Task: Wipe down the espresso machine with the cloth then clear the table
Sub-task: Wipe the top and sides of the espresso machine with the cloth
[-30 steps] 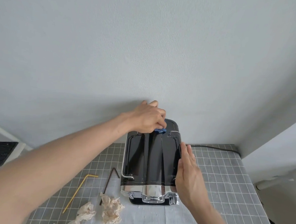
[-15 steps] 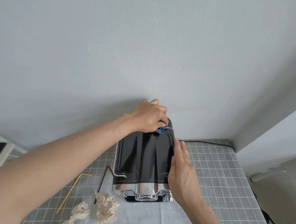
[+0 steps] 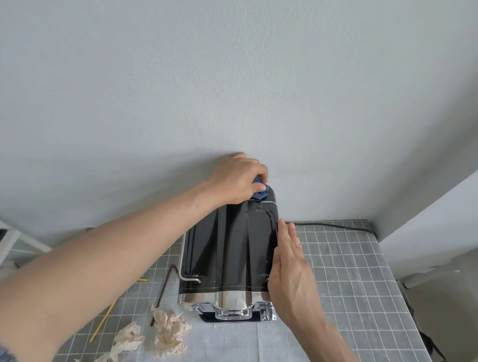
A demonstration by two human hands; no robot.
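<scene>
A glossy black espresso machine with a chrome front stands on the grey checked table against the wall. My left hand is at the machine's back top edge, shut on a small blue cloth pressed onto it; most of the cloth is hidden under my fingers. My right hand lies flat, fingers together, against the machine's right side and holds nothing.
Crumpled beige tissues lie in front of the machine, more tissue to their left. A brown bent straw and a yellow straw lie left of the machine. A black cable runs along the wall at the right.
My left hand with the blue cloth stays at the machine's back top edge and shifts slightly. The right hand holds its place on the side. The camera view has shifted a little.
</scene>
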